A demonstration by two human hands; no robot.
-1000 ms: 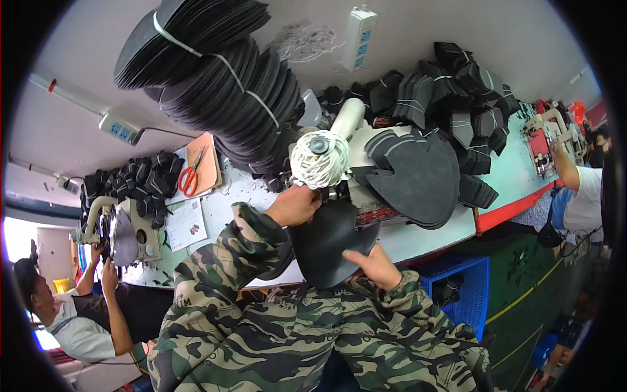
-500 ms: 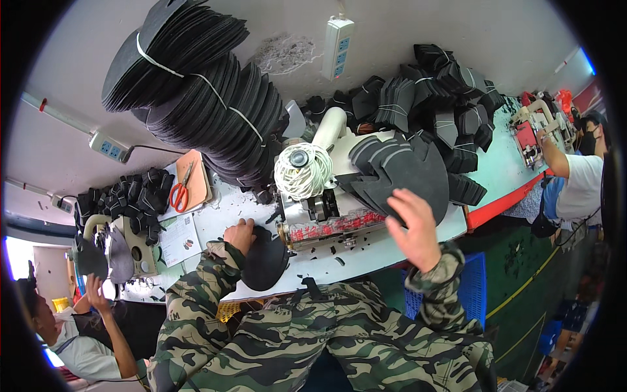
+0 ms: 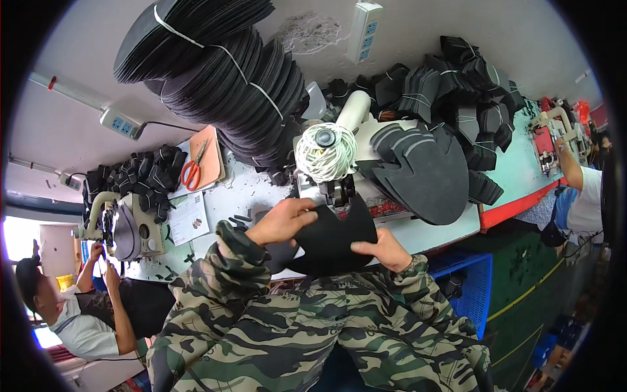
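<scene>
In front of the small machine [image 3: 326, 186] I hold a flat black cut-out piece [image 3: 343, 242] in both hands, one pointed corner up near the machine's head. My left hand [image 3: 286, 222] closes on its upper left edge, fingertips by the machine. My right hand [image 3: 388, 249] grips the right edge, thumb on top and fingers hidden underneath. A second dark, rounded piece [image 3: 279, 256] lies partly hidden below my left hand. Right of the machine rests a fanned pile of similar notched black pieces [image 3: 441, 173]. A coil of white cord [image 3: 323, 160] sits on top of the machine.
Tall tied stacks of black pieces [image 3: 222, 85] rise behind on the left; more bundles [image 3: 467, 121] fill the back right. Orange-handled scissors [image 3: 192, 171] lie on a brown pad, near a paper sheet [image 3: 189, 219]. A blue crate [image 3: 473, 287] stands below. Co-workers sit on both sides.
My right hand has come from the pile to the front of the machine, and a notched black piece is now between both hands. My left hand has moved right, off the rounded piece's top.
</scene>
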